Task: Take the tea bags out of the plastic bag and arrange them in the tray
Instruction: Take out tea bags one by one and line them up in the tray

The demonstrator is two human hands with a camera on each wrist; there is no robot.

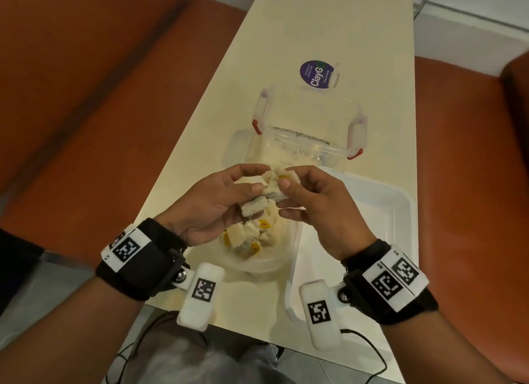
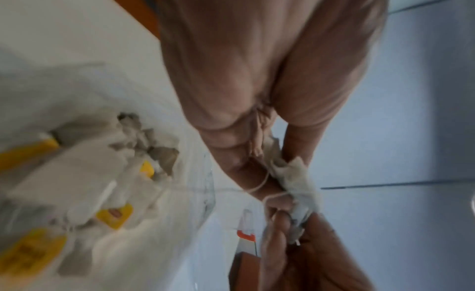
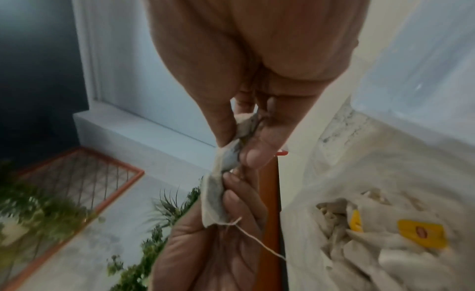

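Observation:
Both hands hold a small clump of white tea bags (image 1: 273,183) above the table. My left hand (image 1: 229,195) grips one side, with one tea bag (image 1: 253,207) hanging under its fingers. My right hand (image 1: 297,192) pinches the other side between thumb and forefinger. In the right wrist view the pinched tea bag (image 3: 228,153) trails a thin string (image 3: 259,244). Below the hands lies the clear plastic bag (image 1: 252,246), open, with several tea bags and yellow tags (image 1: 264,224) inside. The white tray (image 1: 398,212) sits to the right of the bag and shows nothing inside.
A clear lidded container with red clips (image 1: 309,126) stands beyond the hands, and a purple-labelled lid (image 1: 317,74) lies further back. Orange bench seats (image 1: 86,112) flank the narrow cream table (image 1: 286,26). The table's near edge is at my lap.

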